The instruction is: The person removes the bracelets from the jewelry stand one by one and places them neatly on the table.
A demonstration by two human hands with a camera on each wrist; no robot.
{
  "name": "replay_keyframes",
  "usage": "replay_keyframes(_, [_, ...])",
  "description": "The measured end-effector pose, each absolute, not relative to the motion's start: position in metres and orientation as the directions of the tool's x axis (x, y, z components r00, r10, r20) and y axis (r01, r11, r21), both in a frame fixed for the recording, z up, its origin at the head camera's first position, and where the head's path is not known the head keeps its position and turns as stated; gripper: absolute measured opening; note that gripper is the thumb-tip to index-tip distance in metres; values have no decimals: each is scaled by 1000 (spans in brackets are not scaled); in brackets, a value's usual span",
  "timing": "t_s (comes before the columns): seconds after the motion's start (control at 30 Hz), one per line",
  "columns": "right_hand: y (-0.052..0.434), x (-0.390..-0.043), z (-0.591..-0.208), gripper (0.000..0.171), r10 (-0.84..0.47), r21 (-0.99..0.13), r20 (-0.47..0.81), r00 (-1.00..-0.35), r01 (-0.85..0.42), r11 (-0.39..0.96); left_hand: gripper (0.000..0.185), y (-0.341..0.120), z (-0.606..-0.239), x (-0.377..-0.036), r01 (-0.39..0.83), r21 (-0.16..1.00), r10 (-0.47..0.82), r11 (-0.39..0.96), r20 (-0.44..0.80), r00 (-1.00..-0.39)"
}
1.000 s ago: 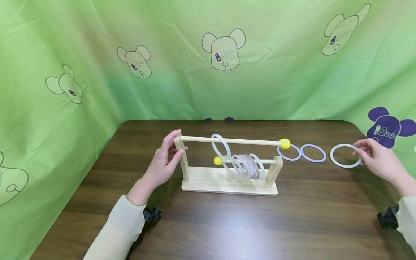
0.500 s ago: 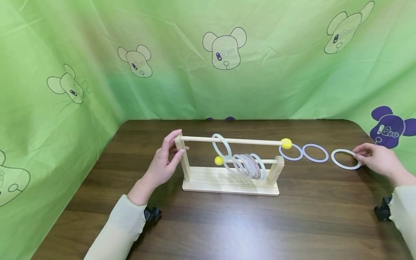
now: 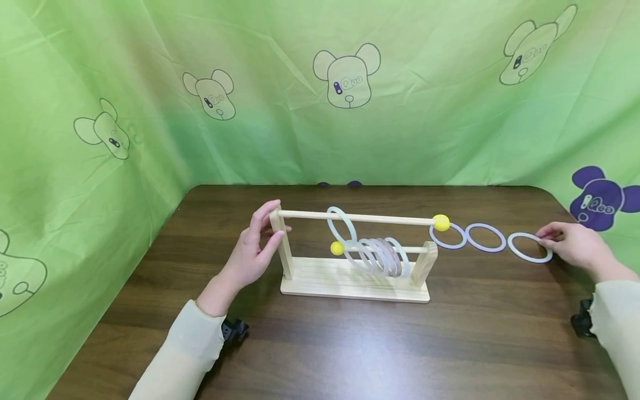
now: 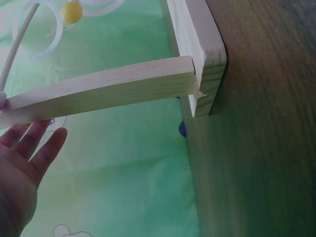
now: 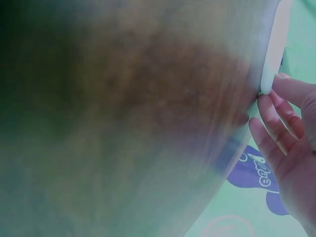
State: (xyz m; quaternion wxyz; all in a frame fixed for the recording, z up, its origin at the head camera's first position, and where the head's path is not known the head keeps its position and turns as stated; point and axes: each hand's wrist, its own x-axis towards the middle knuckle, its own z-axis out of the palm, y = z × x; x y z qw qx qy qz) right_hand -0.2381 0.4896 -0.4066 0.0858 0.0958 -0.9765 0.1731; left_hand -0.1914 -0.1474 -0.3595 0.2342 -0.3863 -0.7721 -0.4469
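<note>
A wooden stand carries two horizontal rods with yellow ball ends. My left hand grips the top of its tall left post, thumb in front and fingers behind; the left wrist view shows this post from close by. One pale ring hangs from the upper rod, and several translucent rings hang on the lower rod. At the right, my right hand pinches the edge of a whitish ring, lying flat at table level. The right wrist view shows the ring between thumb and fingers.
Two bluish rings lie flat on the brown table, right of the stand; the first is partly behind the upper yellow ball. A green printed cloth hangs behind and beside the table.
My right hand has lowered the whitish ring from a tilted pose to flat and slid it left, close beside the two bluish rings. The left hand has stayed on the post.
</note>
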Motion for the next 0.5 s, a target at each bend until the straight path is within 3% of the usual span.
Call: replay_keyframes(0.5, [479,-253,-403,6,-127,-355,158,-979,-176,918,60,-147,-361,-192,799,517,382,307,702,-601])
